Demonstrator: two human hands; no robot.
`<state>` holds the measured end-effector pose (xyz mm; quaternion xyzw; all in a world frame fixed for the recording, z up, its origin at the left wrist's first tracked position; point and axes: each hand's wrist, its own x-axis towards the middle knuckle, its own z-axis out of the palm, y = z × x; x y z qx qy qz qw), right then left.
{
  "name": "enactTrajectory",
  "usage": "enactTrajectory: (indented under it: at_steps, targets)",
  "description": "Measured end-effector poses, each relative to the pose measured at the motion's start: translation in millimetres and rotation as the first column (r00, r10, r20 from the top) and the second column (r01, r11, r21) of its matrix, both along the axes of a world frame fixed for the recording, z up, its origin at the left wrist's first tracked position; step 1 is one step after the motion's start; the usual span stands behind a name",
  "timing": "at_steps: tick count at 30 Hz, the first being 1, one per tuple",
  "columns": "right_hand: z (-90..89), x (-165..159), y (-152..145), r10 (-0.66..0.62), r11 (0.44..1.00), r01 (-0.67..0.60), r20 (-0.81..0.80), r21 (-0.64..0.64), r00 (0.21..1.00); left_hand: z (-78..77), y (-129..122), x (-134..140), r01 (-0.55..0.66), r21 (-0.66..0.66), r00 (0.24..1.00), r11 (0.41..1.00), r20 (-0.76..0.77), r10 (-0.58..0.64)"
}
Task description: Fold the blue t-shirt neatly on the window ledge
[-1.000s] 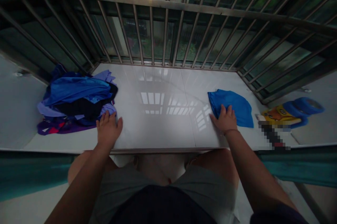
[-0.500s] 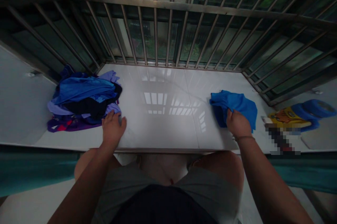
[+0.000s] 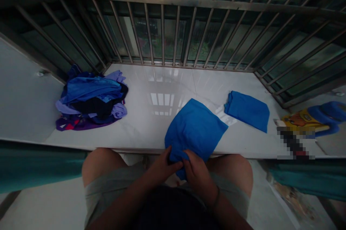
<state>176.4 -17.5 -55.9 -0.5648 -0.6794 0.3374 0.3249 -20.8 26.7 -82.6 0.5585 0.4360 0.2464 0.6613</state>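
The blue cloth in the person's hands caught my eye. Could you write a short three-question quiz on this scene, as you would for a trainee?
1. True or false: the left hand and the right hand both touch the near blue cloth.
2. What lies on the white ledge between that cloth and the yellow-and-blue container?
3. Fill in the blank: the mixed heap of clothes lies toward the person's ____ end of the ledge.

Key:
1. True; both are at its near end, which reaches past the ledge's front edge.
2. A second blue cloth.
3. Left.
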Motion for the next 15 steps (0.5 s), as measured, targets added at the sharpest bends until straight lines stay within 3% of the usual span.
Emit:
enactTrajectory:
  at_steps: [3, 6, 11, 15]
  targets:
    - [11.6, 5, -6, -0.065, 0.998, 0.064, -0.033, -0.019, 0.997, 7.4, 1, -12, 0.023, -0.086, 0.988, 0.996, 0.153, -0.009]
    - [33.5, 21, -4, -0.115, 0.992, 0.110, -0.080, -0.062, 0.990, 20.3, 6, -35, 0.033, -0.059, 0.992, 0.998, 0.125, -0.025]
    - [64.0, 44, 5, -0.303, 0.951, 0.285, -0.184, -0.117, 0.935, 58.5, 13, -69, -0.018, 0.252, 0.980, 0.968, -0.186, 0.067]
    - [69.6, 60, 4, -0.496, 0.868, 0.491, -0.161, -0.073, 0.853, 87.5, 13, -85, -0.089, 0.428, 0.950, 0.900, -0.234, 0.205]
